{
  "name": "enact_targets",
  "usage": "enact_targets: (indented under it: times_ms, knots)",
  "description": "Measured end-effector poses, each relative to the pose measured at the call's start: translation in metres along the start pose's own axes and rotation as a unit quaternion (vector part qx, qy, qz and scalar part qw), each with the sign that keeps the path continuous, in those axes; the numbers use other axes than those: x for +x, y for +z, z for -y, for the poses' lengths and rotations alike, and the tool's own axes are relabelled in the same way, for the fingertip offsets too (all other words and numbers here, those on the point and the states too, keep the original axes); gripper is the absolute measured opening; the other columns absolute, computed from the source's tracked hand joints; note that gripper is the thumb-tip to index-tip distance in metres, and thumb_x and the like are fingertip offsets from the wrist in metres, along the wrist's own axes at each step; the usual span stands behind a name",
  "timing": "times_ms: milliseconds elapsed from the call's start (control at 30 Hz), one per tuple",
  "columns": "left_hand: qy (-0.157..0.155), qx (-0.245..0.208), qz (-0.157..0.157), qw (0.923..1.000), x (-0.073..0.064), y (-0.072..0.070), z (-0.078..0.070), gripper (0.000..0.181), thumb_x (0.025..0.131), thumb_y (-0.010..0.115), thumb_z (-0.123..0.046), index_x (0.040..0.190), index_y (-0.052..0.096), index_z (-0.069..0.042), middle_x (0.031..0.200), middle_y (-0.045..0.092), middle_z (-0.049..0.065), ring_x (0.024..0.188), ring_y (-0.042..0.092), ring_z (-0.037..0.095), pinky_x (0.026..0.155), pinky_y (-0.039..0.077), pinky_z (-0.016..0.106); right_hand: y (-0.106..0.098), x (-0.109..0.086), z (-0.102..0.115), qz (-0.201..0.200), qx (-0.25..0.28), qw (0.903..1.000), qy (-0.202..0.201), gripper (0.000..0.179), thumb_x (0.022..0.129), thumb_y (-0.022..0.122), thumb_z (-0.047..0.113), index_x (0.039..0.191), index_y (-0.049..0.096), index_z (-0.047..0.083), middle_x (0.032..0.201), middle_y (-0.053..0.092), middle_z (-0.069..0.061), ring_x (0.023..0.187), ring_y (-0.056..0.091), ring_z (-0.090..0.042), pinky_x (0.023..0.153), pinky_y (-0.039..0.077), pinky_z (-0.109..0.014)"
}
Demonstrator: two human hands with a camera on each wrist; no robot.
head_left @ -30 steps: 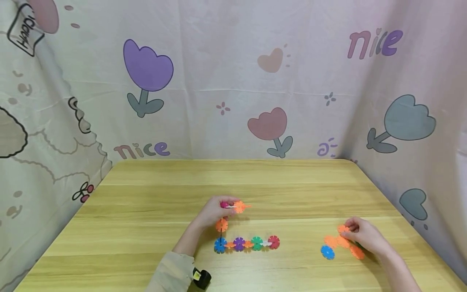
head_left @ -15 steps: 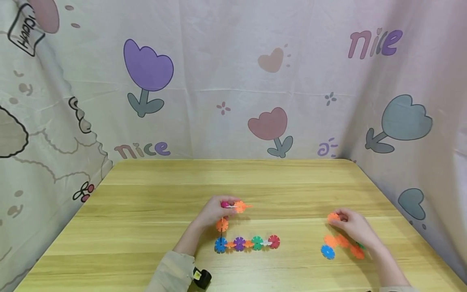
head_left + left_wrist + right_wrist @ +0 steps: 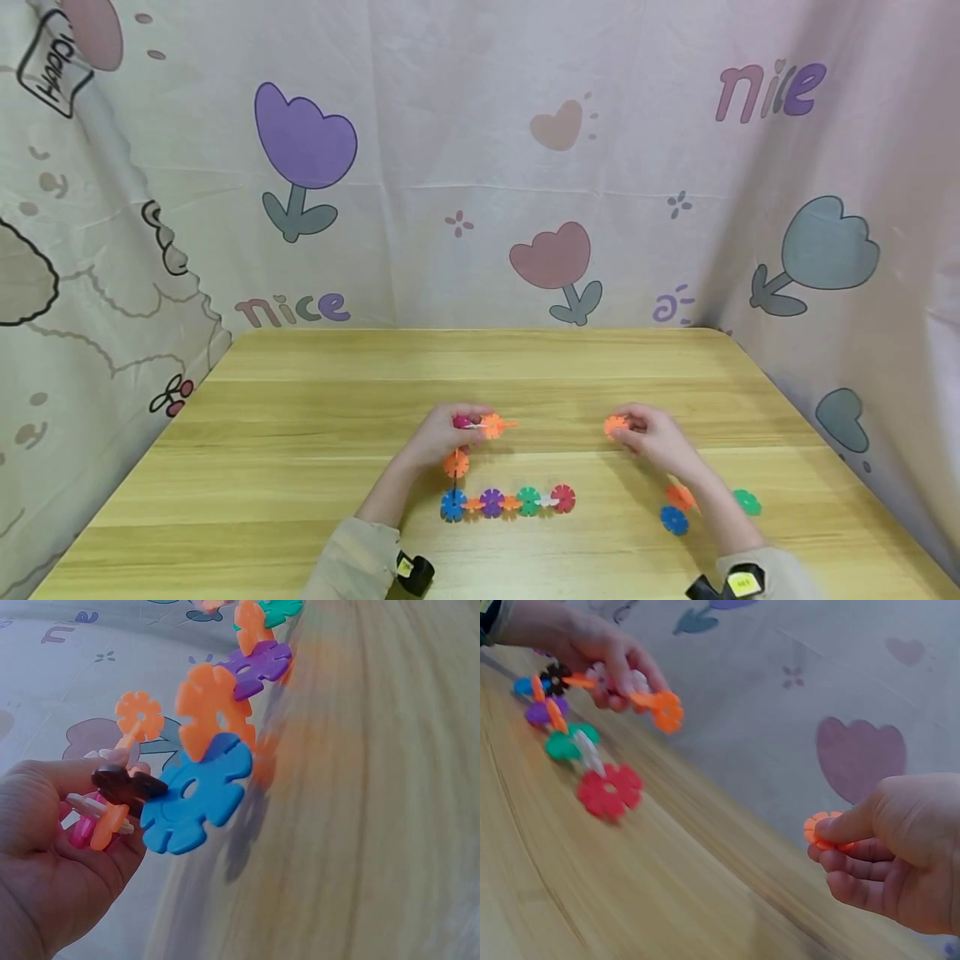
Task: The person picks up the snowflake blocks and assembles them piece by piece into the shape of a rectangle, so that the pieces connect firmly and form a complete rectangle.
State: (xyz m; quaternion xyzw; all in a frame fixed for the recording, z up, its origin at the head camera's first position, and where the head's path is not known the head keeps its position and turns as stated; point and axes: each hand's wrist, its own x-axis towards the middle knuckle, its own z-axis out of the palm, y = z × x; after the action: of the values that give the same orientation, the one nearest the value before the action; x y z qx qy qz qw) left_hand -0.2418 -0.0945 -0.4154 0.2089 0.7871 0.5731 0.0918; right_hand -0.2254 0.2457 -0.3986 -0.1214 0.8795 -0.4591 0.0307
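A chain of interlocking plastic snowflake discs bends in a corner over the table. My left hand pinches its upper arm at the pink disc and a white one, beside an orange disc near that end. In the left wrist view, the blue corner disc joins a dark disc by my fingers. A red disc ends the lower arm. To the right of the chain, apart from it, my right hand holds a loose orange snowflake disc between thumb and fingers.
Loose discs lie at the right of the wooden table: a blue one, an orange one and a green one. My right forearm covers part of that group. A printed curtain hangs behind the table.
My right hand has lifted an orange disc from the loose group and carried it left and farther back, toward the chain. The left hand and the chain stay practically still.
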Motion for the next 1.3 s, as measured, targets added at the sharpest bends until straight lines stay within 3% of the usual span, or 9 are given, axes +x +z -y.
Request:
enact_targets:
  times_ms: [233,367,567,733,1067,1300]
  knots:
    - [-0.01,-0.005,0.001,0.9999,-0.001,0.0,-0.002,0.035,0.085,0.065,-0.007,0.119,0.061,0.0,0.086,0.061,0.012,0.06,0.055,0.026,0.053,0.047,0.025,0.029,0.017,0.016,0.022,0.045,0.9987,-0.002,0.028,0.086,0.062,0.002,0.111,0.054,-0.01,0.076,0.058,-0.013,0.067,0.056,-0.02,0.058,0.052,-0.031]
    - [-0.01,0.001,-0.001,0.9999,-0.002,0.001,-0.004,0.035,0.086,0.064,-0.007,0.12,0.06,0.001,0.091,0.062,0.01,0.063,0.056,0.035,0.051,0.045,0.024,0.043,0.023,0.024,0.036,0.082,0.996,0.007,0.022,0.087,0.061,0.001,0.105,0.055,-0.01,0.079,0.06,-0.016,0.069,0.057,-0.021,0.06,0.052,-0.031]
    - [-0.013,-0.002,0.006,0.9999,-0.01,-0.001,-0.024,0.034,0.086,0.061,-0.001,0.119,0.058,0.007,0.097,0.06,0.016,0.068,0.055,0.044,0.053,0.046,0.025,0.061,0.032,0.034,0.065,0.13,0.9894,0.001,0.021,0.091,0.056,0.005,0.106,0.05,-0.008,0.078,0.062,-0.022,0.065,0.057,-0.021,0.055,0.051,-0.033]
    - [-0.011,-0.002,0.009,0.9999,-0.015,-0.001,-0.036,0.033,0.087,0.061,-0.001,0.119,0.058,0.008,0.101,0.059,0.017,0.069,0.056,0.042,0.058,0.049,0.027,0.071,0.034,0.04,0.073,0.133,0.9883,-0.015,0.025,0.093,0.055,0.006,0.111,0.048,-0.009,0.078,0.061,-0.023,0.062,0.056,-0.02,0.052,0.049,-0.031]
    - [-0.016,-0.004,0.006,0.9998,-0.014,-0.001,-0.035,0.033,0.086,0.061,-0.001,0.118,0.059,0.006,0.101,0.059,0.015,0.069,0.056,0.041,0.057,0.048,0.026,0.082,0.035,0.04,0.075,0.126,0.9885,-0.035,0.028,0.092,0.054,0.003,0.117,0.051,-0.01,0.079,0.061,-0.024,0.068,0.058,-0.027,0.056,0.05,-0.033]
    - [-0.012,0.006,0.007,0.9999,-0.015,0.0,-0.037,0.032,0.087,0.061,-0.002,0.118,0.059,0.006,0.103,0.059,0.018,0.07,0.056,0.043,0.057,0.048,0.027,0.087,0.035,0.041,0.06,0.125,0.9898,-0.032,0.035,0.092,0.055,0.006,0.122,0.049,-0.01,0.078,0.061,-0.019,0.066,0.056,-0.021,0.055,0.049,-0.029]
